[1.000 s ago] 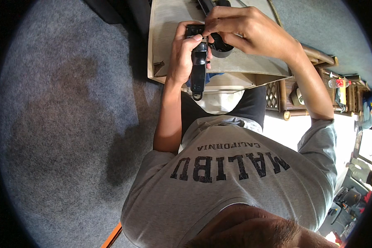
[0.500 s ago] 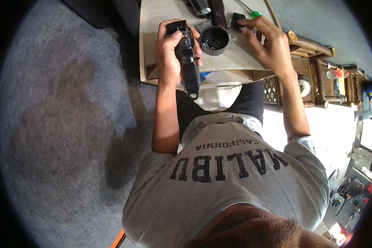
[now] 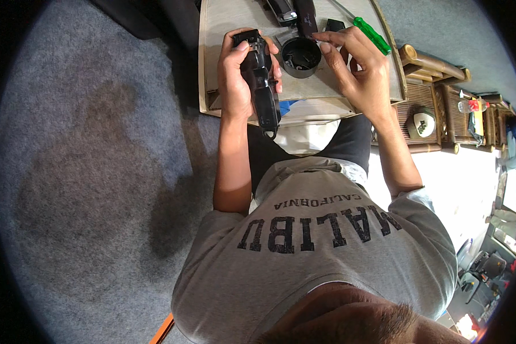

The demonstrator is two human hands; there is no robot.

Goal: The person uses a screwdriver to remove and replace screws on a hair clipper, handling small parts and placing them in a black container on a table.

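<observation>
My left hand's (image 3: 235,77) fingers curl round a black clipper (image 3: 262,86) — thumb near its head — over the table's (image 3: 309,87) near edge. My right hand's (image 3: 368,71) thumb and forefinger nearly meet beside a round dish (image 3: 301,73); whether they pinch anything, I can't tell. Beyond lies a green-handled screwdriver (image 3: 372,35).

The near tabletop (image 3: 311,87) leaves passage between clipper (image 3: 262,80) and right hand (image 3: 368,74); the cup (image 3: 300,73) blocks straight ahead, dark tools (image 3: 305,18) behind it, screwdriver (image 3: 372,35) farther right.

Tub (image 3: 301,73) on tabletop (image 3: 309,88), right of clipper (image 3: 262,83), left of screwdriver (image 3: 372,36)
</observation>
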